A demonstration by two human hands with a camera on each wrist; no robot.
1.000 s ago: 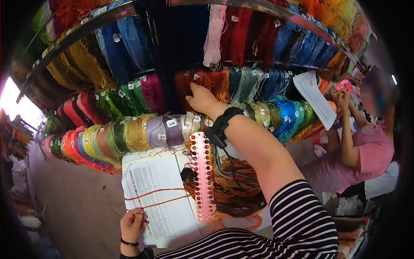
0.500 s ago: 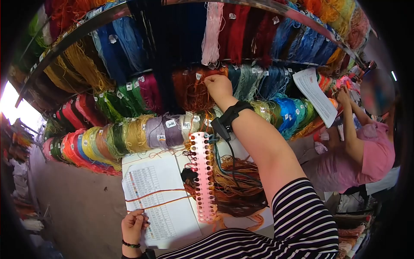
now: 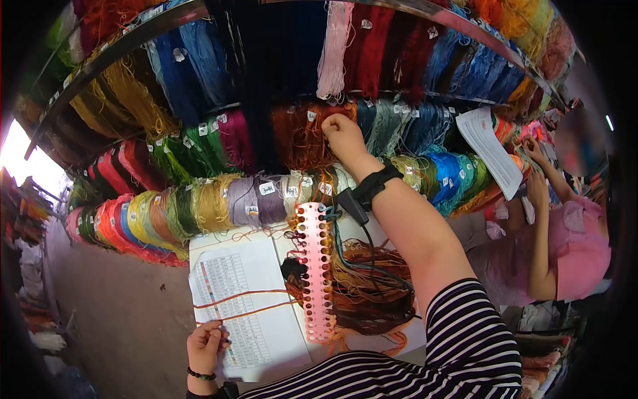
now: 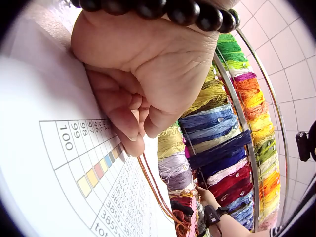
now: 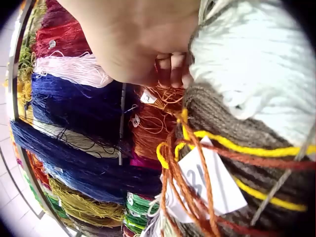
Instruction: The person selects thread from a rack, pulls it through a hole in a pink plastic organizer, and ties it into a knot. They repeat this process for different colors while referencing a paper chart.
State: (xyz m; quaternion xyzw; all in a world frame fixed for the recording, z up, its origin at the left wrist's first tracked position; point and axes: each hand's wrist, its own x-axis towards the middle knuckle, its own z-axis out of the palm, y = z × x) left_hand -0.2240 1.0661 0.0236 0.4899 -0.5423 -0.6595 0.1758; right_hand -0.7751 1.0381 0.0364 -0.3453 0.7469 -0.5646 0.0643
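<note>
My left hand [image 3: 205, 347], low in the head view, pinches the end of rust-brown thread [image 4: 154, 186] between thumb and forefinger over a printed colour chart [image 3: 256, 266]. Two strands of that thread run right to a pink perforated thread holder [image 3: 316, 266], which has brown, orange and black threads looped through its edge holes. My right hand [image 3: 345, 141] reaches up to the rust-orange skeins [image 3: 300, 143] on the rack. Its fingers curl in against the rust-orange thread, their tips partly hidden in the right wrist view.
A roll of labelled skeins [image 3: 209, 203] spans the front of the rack, with a metal rail [image 3: 193, 14] above. A printed sheet [image 3: 488, 149] hangs at the right, near another person in a pink top [image 3: 581, 246]. White and grey-brown yarn [image 5: 252, 54] lies close under my right wrist.
My right hand has moved right along the rust-coloured skeins, its extended forefinger drawing into a curl. My left hand keeps its pinch in place. The other person's arms have lowered.
</note>
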